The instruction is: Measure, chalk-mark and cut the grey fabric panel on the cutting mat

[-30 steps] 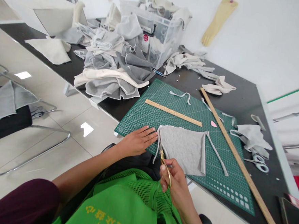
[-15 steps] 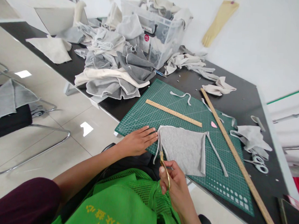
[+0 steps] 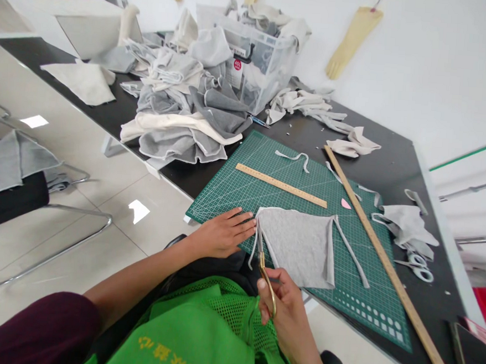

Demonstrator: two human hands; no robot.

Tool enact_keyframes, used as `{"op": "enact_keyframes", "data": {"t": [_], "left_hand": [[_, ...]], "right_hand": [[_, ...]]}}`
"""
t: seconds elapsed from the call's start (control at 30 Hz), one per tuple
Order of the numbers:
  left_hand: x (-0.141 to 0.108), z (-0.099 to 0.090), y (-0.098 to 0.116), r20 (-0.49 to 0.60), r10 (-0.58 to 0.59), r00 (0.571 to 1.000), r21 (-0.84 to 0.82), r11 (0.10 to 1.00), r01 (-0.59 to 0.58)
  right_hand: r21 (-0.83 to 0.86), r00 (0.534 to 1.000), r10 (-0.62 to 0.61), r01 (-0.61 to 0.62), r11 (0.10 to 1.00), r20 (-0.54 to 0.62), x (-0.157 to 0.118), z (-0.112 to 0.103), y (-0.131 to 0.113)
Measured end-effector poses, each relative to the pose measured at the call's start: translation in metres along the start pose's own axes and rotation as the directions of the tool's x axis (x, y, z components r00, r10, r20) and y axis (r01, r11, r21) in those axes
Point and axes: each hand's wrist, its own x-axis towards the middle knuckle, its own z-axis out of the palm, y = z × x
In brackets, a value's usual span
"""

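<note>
My right hand (image 3: 281, 298) grips gold-handled scissors (image 3: 262, 264), their blades pointing away from me along the left edge of a grey fabric piece (image 3: 299, 244). A narrow strip (image 3: 253, 252) hangs along that edge, partly cut from the piece. My left hand (image 3: 225, 232) lies flat with fingers stretched out, its fingertips at the fabric's upper left corner. The fabric rests on a green cutting mat (image 3: 225, 192), and another thin strip (image 3: 352, 253) lies off its right side.
A short wooden ruler (image 3: 282, 186) and a long one (image 3: 383, 255) lie on the mat, with pink chalk (image 3: 345, 203) between. White-handled scissors (image 3: 420, 267) and scraps (image 3: 410, 224) sit right. Behind are a fabric heap (image 3: 182, 100) and a clear bin (image 3: 272, 62).
The scissors' handles have shifted slightly toward me with my right hand. My left hand stays nearly in place, and the view has tilted a little.
</note>
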Motion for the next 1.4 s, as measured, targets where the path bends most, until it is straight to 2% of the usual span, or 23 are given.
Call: {"op": "enact_keyframes", "data": {"t": [0.17,0.3,0.47,0.53,0.7,0.8,1.0,1.2,1.4], "left_hand": [[0.002,-0.002,0.001,-0.039,-0.059,0.998,-0.111,0.992,0.054],[0.004,-0.012,0.001,-0.063,-0.092,0.994,-0.237,0.969,0.075],[0.010,-0.022,-0.003,-0.067,-0.226,0.972,-0.364,0.912,0.187],[0.014,-0.022,-0.004,-0.039,-0.223,0.974,-0.350,0.916,0.196],[0.018,-0.022,-0.006,0.010,-0.120,0.993,-0.302,0.946,0.117],[0.017,-0.020,-0.007,-0.003,-0.136,0.991,-0.317,0.940,0.128],[0.008,-0.010,-0.009,-0.099,-0.171,0.980,-0.291,0.947,0.136],[0.003,-0.002,-0.002,-0.185,-0.121,0.975,-0.162,0.983,0.091],[0.000,0.005,0.003,-0.295,-0.108,0.949,-0.088,0.992,0.086]], "right_hand": [[0.011,1.000,0.009,-0.009,1.000,0.001,-0.002,-0.005,-0.007],[0.015,1.000,0.018,-0.018,1.000,0.009,-0.003,-0.005,-0.008],[0.016,1.000,0.023,-0.023,1.000,0.004,-0.005,-0.004,-0.004],[0.013,1.000,0.027,-0.027,1.000,0.010,-0.008,-0.005,-0.003],[0.000,0.998,0.048,-0.048,0.999,0.029,-0.015,-0.010,-0.002],[-0.024,0.997,0.062,-0.061,0.998,0.036,-0.017,-0.015,-0.004],[-0.048,0.990,0.099,-0.095,0.994,0.099,-0.016,-0.024,-0.002],[-0.041,0.987,0.114,-0.110,0.993,0.114,-0.014,-0.028,-0.007],[-0.030,0.982,0.138,-0.136,0.990,0.129,-0.012,-0.032,-0.011]]}}
